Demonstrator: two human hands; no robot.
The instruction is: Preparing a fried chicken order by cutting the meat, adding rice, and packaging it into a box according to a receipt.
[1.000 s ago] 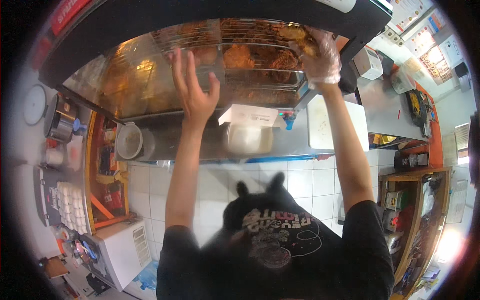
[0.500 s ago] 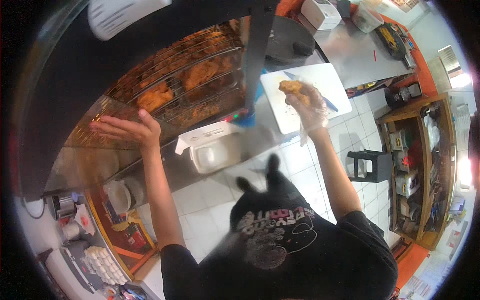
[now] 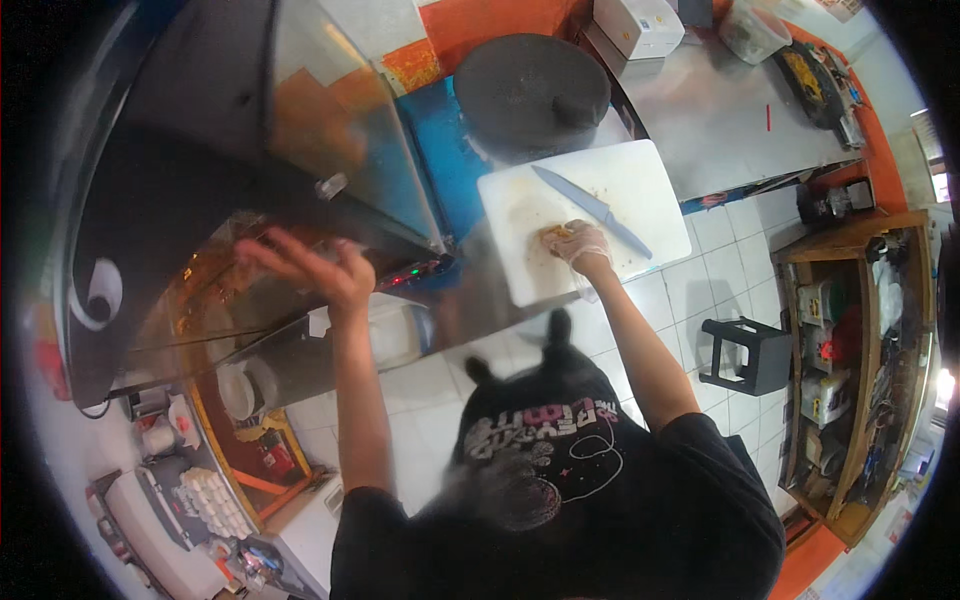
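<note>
My right hand (image 3: 580,243), in a clear glove, presses a golden piece of fried food (image 3: 556,233) onto the white cutting board (image 3: 520,270). A blue-handled knife (image 3: 592,209) lies diagonally on the board just right of that hand. My left hand (image 3: 305,268) is bare, its fingers spread against the glass door of the warming cabinet (image 3: 250,170). It holds nothing. Fried pieces show dimly behind the glass.
A round black griddle (image 3: 530,85) sits behind the board on the steel counter (image 3: 720,130). White boxes (image 3: 640,25) stand further back. A black stool (image 3: 745,355) and wooden shelves (image 3: 850,360) are on the right. Cups and a tray (image 3: 200,500) lie lower left.
My right hand carried the fried piece from the cabinet rack down onto the cutting board. My left hand dropped from the rack to the glass door as my view swung right.
</note>
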